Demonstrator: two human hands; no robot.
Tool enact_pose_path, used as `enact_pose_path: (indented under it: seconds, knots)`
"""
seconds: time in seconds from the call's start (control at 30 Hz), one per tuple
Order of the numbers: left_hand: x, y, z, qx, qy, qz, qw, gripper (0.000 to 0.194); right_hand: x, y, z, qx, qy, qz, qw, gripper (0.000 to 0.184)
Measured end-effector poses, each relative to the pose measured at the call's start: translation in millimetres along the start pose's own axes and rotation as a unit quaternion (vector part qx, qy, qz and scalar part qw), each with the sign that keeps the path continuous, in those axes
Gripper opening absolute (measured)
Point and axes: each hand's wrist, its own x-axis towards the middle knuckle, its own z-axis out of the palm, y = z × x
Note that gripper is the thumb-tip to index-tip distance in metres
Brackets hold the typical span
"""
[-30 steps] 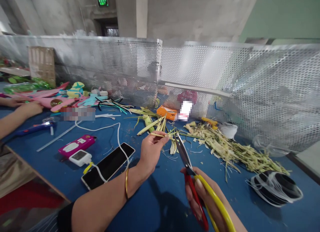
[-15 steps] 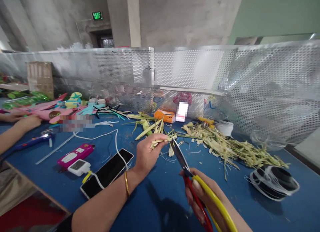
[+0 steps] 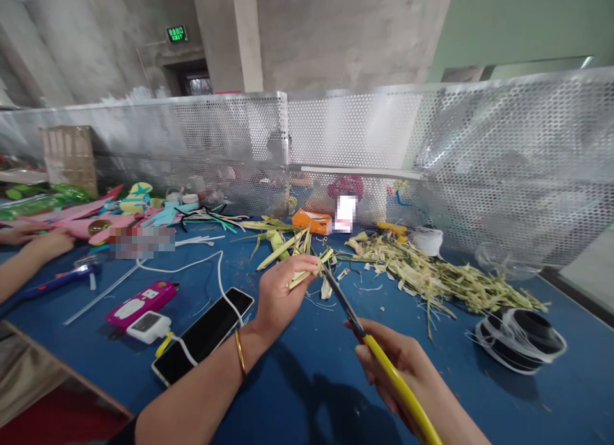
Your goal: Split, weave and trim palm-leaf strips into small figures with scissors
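My left hand point(image 3: 283, 291) is closed in a pinch on a small bundle of pale green leaf strips point(image 3: 314, 266), held a little above the blue table point(image 3: 311, 381). A gold bangle sits on that wrist. My right hand point(image 3: 407, 374) grips scissors point(image 3: 374, 349) with yellow and red handles. Their blades are closed together and their tip meets the strips just right of my left fingers.
A heap of cut leaf scraps point(image 3: 432, 275) lies to the right, with a black spool of clear line point(image 3: 520, 336) beyond it. A phone point(image 3: 204, 333), a white charger point(image 3: 144, 325) and a pink device point(image 3: 139, 299) lie left. Another person's hands point(image 3: 45, 243) work at far left. A perforated metal screen point(image 3: 432, 151) borders the back.
The scissor blades have gone from apart to closed on the strips. My left hand has curled tighter round the bundle and the view has shifted slightly.
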Motion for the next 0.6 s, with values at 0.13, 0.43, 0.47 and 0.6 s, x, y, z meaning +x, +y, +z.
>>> enact_pose_path:
  seconds: [0.13,0.43,0.47,0.6]
  knots:
    - [-1.1,1.2,0.0,0.007,0.003,-0.006,1.0,0.011,0.4,0.1,-0.6,-0.03,0.016,-0.023,0.999,0.059]
    - [-2.1,3.1,1.2,0.0,0.011,-0.02,1.0,0.009,0.5,-1.1,-2.8,-0.114,0.062,-0.097,0.987,0.037]
    - [-2.5,3.2,1.5,-0.005,0.012,-0.024,1.0,0.009,1.6,0.1,-3.3,-0.115,0.061,-0.097,0.987,0.037]
    - [-2.4,3.3,3.1,-0.041,0.03,-0.085,0.995,0.005,3.8,0.3,-3.7,-0.089,0.072,-0.099,0.988,0.04]
